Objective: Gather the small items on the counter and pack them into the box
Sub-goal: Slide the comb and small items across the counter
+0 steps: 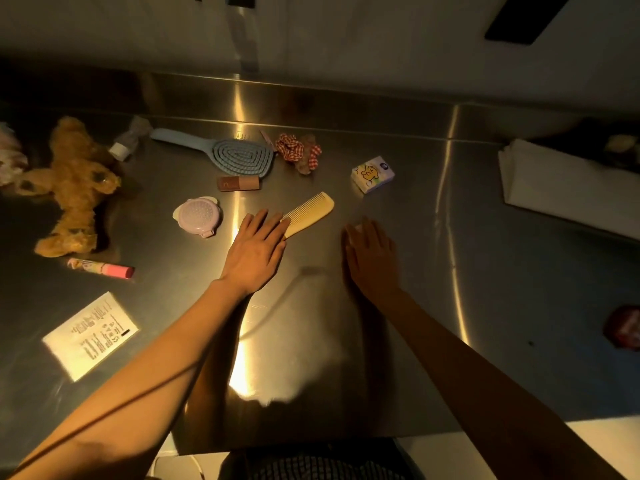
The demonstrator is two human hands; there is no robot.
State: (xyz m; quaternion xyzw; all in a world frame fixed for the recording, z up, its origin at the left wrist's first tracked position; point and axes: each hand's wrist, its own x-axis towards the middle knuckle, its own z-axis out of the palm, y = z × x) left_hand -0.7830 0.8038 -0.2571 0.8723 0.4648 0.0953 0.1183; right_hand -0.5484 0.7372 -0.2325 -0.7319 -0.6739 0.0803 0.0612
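A yellow comb (311, 212) lies at an angle mid-counter. My left hand (258, 249) rests flat, fingers apart, its fingertips on the comb's near end. My right hand (370, 256) lies palm down to the right; a small pale thing peeks out at its fingertips, too hidden to name. Further back lie a blue hairbrush (239, 155), a brown tube (238, 183), a round lilac compact brush (198, 216), a red checked scrunchie (299, 152) and a small printed packet (372, 174). A pink tube (104, 268) lies at the left. No box can be made out.
A brown plush toy (72, 188) and a small white-capped bottle (126, 140) lie at the far left. A printed paper slip (91, 336) sits near the front left. Folded white cloth (554, 192) fills the right side, and a red object (625, 329) lies at the right edge.
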